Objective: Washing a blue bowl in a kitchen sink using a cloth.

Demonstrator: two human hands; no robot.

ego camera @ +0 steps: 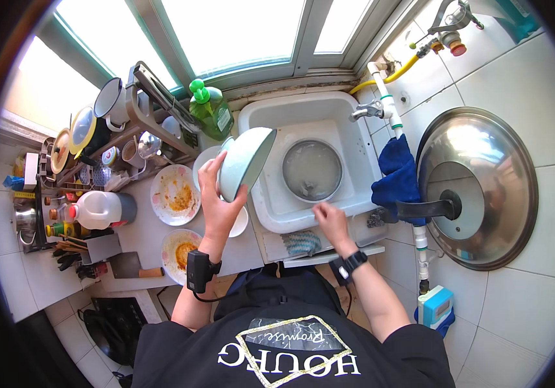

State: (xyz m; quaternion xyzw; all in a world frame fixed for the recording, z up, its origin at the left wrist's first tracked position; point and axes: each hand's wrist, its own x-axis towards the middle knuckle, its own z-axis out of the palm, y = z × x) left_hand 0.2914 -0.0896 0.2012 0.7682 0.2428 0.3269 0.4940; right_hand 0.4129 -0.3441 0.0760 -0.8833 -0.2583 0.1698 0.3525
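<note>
My left hand (pixel 221 203) grips a pale green bowl (pixel 247 162) by its rim and base, tilted on its side above the left wall of the white sink (pixel 282 224). My right hand (pixel 333 220) hangs over the sink's near rim, fingers curled; whether it holds something small cannot be told. Inside the sink stands a round metal basin (pixel 312 169) with cloudy water. A blue and white striped cloth (pixel 301 243) lies just below the near rim. Left of the sink are a soiled floral plate (pixel 175 195), a second soiled plate (pixel 182 254) and a small white bowl (pixel 239 223).
A green soap bottle (pixel 212 114) stands behind the plates. A cleaver (pixel 134 266) lies at the counter's left, near a large plastic jug (pixel 98 210) and a crowded dish rack (pixel 136 106). Right are a tap (pixel 369 110), blue cloth (pixel 396 174) and large pan lid (pixel 481 189).
</note>
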